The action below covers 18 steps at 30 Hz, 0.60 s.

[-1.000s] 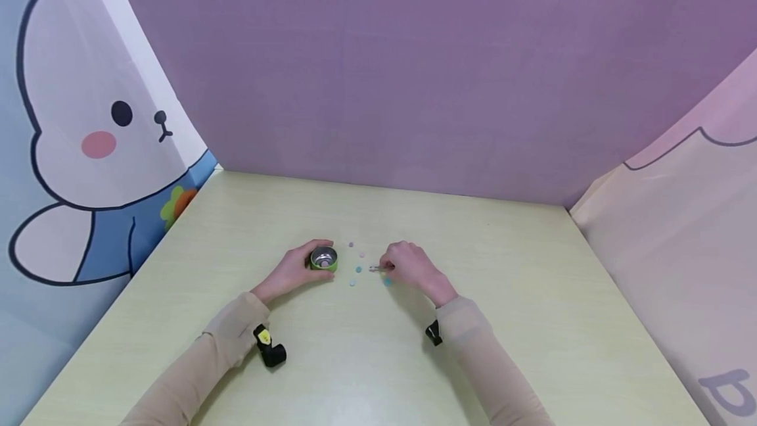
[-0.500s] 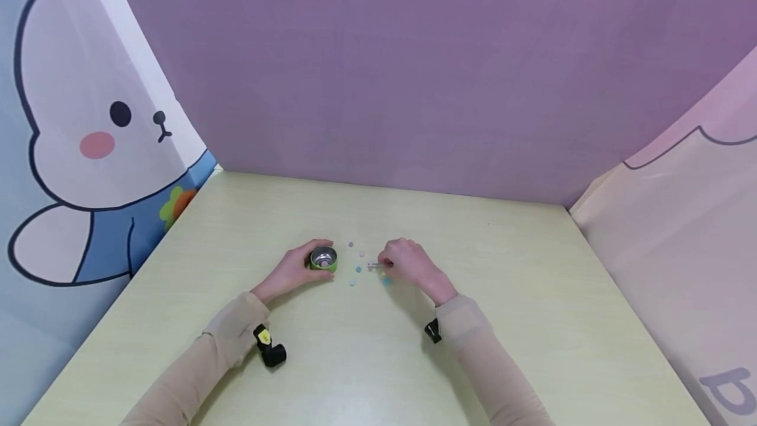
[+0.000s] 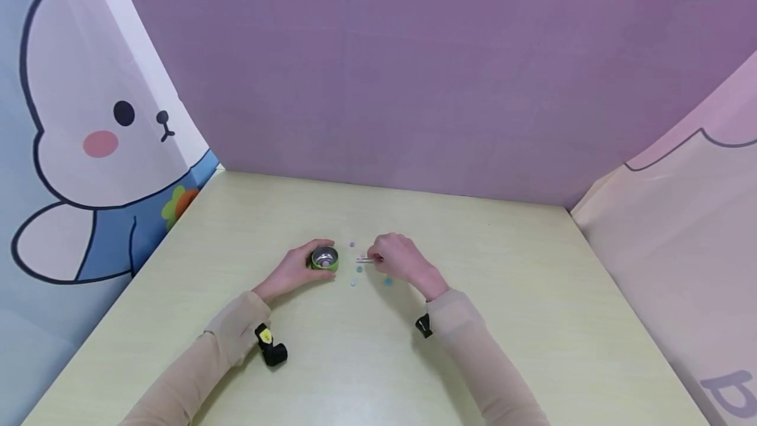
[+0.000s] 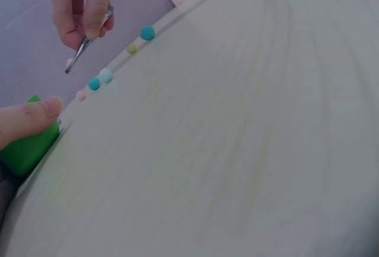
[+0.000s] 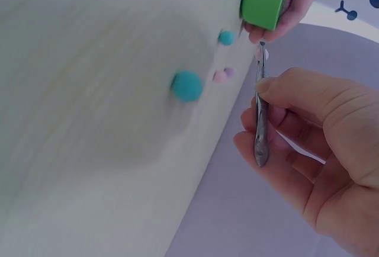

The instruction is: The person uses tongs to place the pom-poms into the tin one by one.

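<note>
My left hand (image 3: 294,269) grips a small green cup (image 3: 325,267), thumb and fingers on opposite sides. Its inside is shiny metal, with a small pinkish ball at the bottom. My right hand (image 3: 401,257) pinches metal tweezers (image 5: 261,129) between thumb and fingers, tips toward the cup. A pale pink pom-pom (image 5: 265,54) shows at the tweezer tips, raised above the table in both wrist views. Between the hands lie loose pom-poms: a large teal one (image 5: 188,86), a smaller teal one (image 5: 226,37), a light blue one (image 4: 106,75), a yellow-green one (image 4: 131,48) and a pink one (image 5: 219,76).
The pale wooden table (image 3: 355,360) spreads around both hands. A purple cloth (image 3: 378,84) hangs behind it, a rabbit-print cloth (image 3: 77,110) at the left and a pale pink one (image 3: 680,229) at the right. Each wrist wears a black camera (image 3: 273,352).
My right hand has moved left and slightly away from me with the tweezers, closer to the cup. The left hand and the cup stay where they were.
</note>
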Each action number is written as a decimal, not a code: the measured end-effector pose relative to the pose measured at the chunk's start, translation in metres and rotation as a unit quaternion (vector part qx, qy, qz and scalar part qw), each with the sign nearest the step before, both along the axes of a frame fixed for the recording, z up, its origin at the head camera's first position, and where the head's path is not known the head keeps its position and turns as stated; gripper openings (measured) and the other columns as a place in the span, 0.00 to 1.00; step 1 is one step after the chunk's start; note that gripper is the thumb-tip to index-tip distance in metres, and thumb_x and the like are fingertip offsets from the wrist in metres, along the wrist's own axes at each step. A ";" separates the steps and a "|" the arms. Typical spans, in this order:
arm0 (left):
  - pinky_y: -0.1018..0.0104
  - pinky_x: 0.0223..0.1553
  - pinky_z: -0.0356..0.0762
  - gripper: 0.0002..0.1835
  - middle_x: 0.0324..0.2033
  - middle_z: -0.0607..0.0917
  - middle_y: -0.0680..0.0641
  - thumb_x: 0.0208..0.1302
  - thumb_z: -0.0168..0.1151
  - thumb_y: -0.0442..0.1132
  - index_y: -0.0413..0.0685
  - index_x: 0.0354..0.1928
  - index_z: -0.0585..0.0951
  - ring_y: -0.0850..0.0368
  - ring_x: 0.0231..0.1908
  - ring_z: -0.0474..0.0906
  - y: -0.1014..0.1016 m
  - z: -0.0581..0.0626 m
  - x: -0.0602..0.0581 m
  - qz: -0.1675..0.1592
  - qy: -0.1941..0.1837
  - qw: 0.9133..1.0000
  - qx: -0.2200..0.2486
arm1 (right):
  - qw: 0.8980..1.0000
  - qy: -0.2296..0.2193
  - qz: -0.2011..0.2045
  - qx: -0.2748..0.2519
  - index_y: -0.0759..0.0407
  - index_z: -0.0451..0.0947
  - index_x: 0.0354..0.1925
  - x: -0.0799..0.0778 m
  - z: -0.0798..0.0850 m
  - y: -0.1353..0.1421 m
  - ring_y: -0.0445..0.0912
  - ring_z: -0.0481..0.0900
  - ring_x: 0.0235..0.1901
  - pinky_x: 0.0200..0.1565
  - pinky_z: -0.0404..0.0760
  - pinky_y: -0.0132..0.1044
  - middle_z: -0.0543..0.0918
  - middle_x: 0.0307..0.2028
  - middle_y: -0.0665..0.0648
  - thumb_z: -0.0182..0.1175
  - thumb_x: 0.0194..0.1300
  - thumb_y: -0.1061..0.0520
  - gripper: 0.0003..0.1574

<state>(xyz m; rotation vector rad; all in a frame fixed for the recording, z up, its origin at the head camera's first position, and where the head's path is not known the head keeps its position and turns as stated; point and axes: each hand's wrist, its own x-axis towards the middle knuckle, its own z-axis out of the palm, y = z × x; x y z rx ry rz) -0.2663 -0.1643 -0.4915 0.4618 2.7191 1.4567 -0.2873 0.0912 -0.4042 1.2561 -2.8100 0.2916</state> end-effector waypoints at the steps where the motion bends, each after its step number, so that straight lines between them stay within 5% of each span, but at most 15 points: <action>1: 0.43 0.67 0.71 0.41 0.65 0.76 0.39 0.52 0.77 0.46 0.50 0.68 0.70 0.39 0.64 0.73 0.000 0.000 0.000 0.000 0.001 1.000 0.000 | 1.000 0.002 0.003 0.001 0.50 0.57 0.14 0.000 0.001 -0.002 0.38 0.57 0.23 0.24 0.51 0.26 0.60 0.18 0.47 0.56 0.52 0.75 0.26; 7: 0.43 0.67 0.72 0.41 0.64 0.77 0.40 0.52 0.77 0.47 0.51 0.68 0.71 0.39 0.63 0.74 0.001 0.001 0.001 0.001 0.006 1.000 0.003 | 1.000 0.007 0.014 -0.003 0.51 0.61 0.15 0.000 0.004 -0.011 0.39 0.60 0.24 0.24 0.52 0.26 0.64 0.19 0.47 0.57 0.52 0.74 0.24; 14: 0.44 0.66 0.73 0.41 0.64 0.78 0.40 0.51 0.77 0.47 0.50 0.68 0.71 0.40 0.62 0.76 0.001 0.000 0.001 -0.001 0.011 1.000 0.002 | 1.000 0.008 0.018 -0.010 0.51 0.58 0.14 0.000 0.008 -0.019 0.38 0.56 0.22 0.24 0.51 0.26 0.58 0.17 0.46 0.57 0.52 0.74 0.25; 18: 0.43 0.66 0.73 0.42 0.64 0.78 0.40 0.51 0.78 0.46 0.50 0.68 0.71 0.40 0.62 0.76 0.001 0.002 0.001 0.001 0.007 1.000 0.006 | 1.000 0.009 0.025 -0.013 0.53 0.60 0.14 -0.001 0.008 -0.025 0.38 0.55 0.21 0.23 0.52 0.25 0.59 0.17 0.46 0.59 0.60 0.70 0.26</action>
